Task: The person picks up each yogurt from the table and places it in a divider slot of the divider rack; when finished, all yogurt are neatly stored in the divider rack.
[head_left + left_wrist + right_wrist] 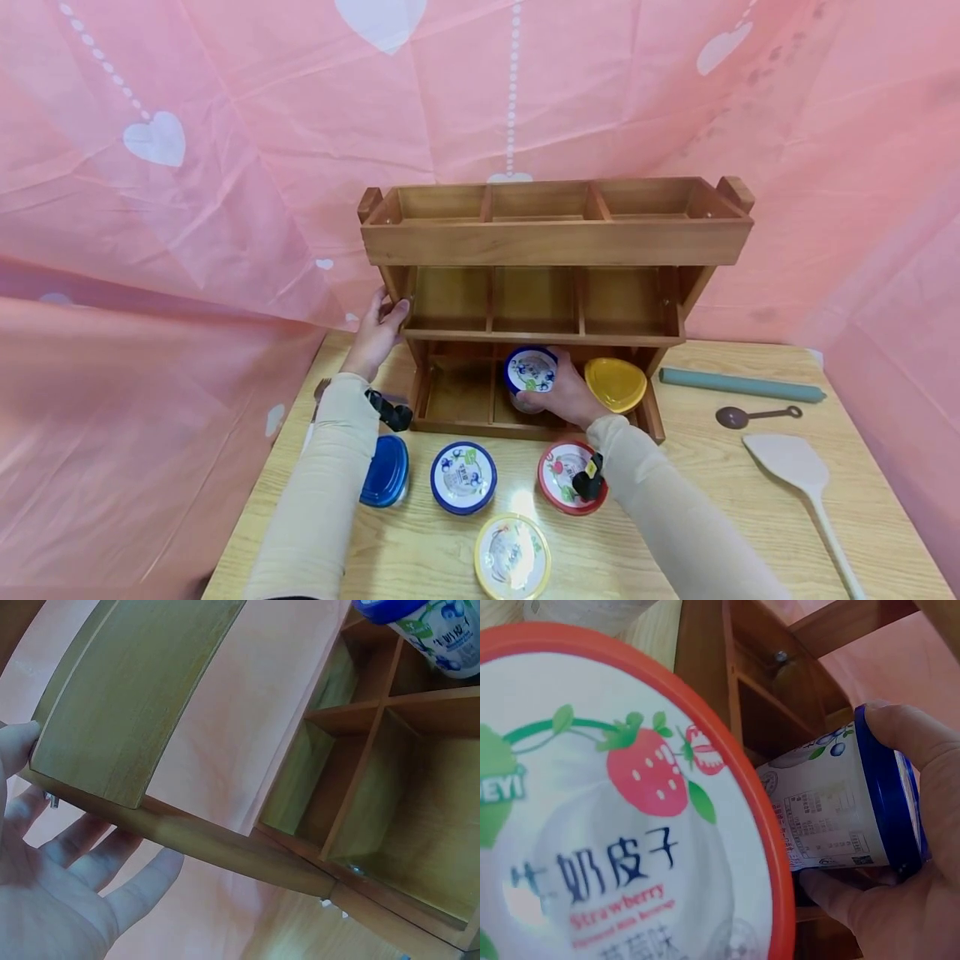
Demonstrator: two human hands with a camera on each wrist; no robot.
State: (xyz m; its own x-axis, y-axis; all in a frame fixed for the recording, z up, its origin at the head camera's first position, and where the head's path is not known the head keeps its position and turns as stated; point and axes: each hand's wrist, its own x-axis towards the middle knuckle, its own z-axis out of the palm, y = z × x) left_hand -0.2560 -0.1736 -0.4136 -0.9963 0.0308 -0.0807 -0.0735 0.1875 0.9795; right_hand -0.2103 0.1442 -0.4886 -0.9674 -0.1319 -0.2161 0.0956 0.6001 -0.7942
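My left hand (373,337) grips the brown wooden rack (555,244), my right (567,397) the blue-lidded round tub (531,369) at its base, likely light, best rim-held.

White glare on the tabletop (522,502)

Upper limbs of the person, as seen from the head. The left arm (318,492) and right arm (671,508), in pale sleeves reaching the wrists, extend forward and converge. The left hand (375,337) lies farther forward; its thumb (16,746) is set opposite the fingers (146,886), which are spread apart in a hold. The right hand (570,397), angled inward, grips with curled digits, its thumb nearer the body.
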